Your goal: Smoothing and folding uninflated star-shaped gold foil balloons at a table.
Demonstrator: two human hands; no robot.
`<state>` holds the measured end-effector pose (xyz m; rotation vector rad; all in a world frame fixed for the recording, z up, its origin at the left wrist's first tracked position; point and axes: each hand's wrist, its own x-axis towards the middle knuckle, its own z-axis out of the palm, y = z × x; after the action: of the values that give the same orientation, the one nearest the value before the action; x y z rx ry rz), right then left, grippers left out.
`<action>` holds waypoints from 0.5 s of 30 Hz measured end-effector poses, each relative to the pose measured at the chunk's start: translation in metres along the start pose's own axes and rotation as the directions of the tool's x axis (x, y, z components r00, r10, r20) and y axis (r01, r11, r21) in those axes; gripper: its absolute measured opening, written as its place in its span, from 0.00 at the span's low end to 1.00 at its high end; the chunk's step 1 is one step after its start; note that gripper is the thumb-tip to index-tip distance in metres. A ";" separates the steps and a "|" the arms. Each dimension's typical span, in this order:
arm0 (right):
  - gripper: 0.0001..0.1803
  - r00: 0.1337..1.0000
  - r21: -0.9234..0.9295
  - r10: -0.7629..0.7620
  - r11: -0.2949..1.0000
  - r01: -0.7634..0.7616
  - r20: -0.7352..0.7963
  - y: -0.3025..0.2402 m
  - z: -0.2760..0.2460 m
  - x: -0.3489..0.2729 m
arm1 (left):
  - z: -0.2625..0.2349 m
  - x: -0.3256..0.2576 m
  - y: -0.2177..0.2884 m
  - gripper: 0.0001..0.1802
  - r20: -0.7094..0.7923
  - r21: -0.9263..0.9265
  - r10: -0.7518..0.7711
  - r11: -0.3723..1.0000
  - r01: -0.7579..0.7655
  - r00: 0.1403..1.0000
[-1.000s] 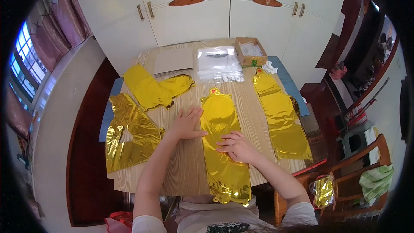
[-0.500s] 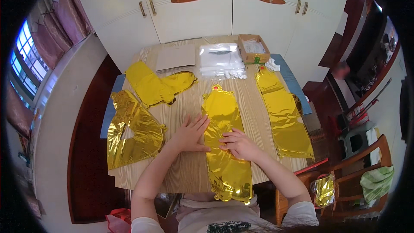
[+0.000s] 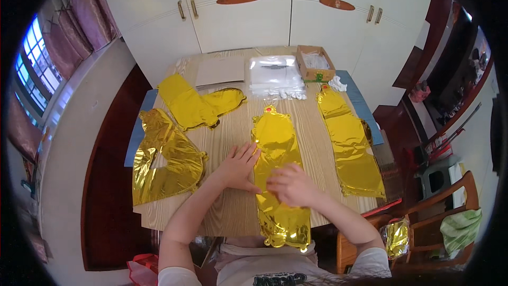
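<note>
In front of me a long gold foil balloon (image 3: pixel 276 137) lies flat and deflated, its lower end hanging past the table's near edge. My left hand (image 3: pixel 239 168) rests with spread fingers against the balloon's left edge, partly on the table. Over the middle of the same balloon is my right hand (image 3: pixel 292 184), blurred by motion with its fingers bent; whether it pinches the foil does not show. Other flat gold foil balloons lie at the left (image 3: pixel 169 159), the upper left (image 3: pixel 188 103) and the right (image 3: pixel 352 148).
At the back of the wood-grain table (image 3: pixel 227 212) are grey-brown card sheets (image 3: pixel 219 71), a stack of clear plastic bags (image 3: pixel 274 74), a small cardboard box (image 3: pixel 316 66) and crumpled white material (image 3: pixel 337 83). A wooden chair (image 3: pixel 423 206) stands at the right with a packaged gold foil bundle (image 3: pixel 397 237).
My right hand has shifted slightly down and its fingers have curled in more. The left hand keeps its place at the balloon's edge. The whole view has tilted a little.
</note>
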<state>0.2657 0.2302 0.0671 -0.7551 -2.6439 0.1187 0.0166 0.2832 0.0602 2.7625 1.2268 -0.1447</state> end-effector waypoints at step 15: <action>0.18 0.985 0.176 -0.138 0.977 0.118 0.103 -0.034 0.027 -0.014 | -0.001 0.007 -0.008 0.68 -0.003 -0.012 -0.043 0.999 0.043 0.999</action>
<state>0.2498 0.1950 0.0440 -0.5350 -2.7388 0.3570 0.0159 0.2940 0.0601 2.7284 1.2847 -0.1361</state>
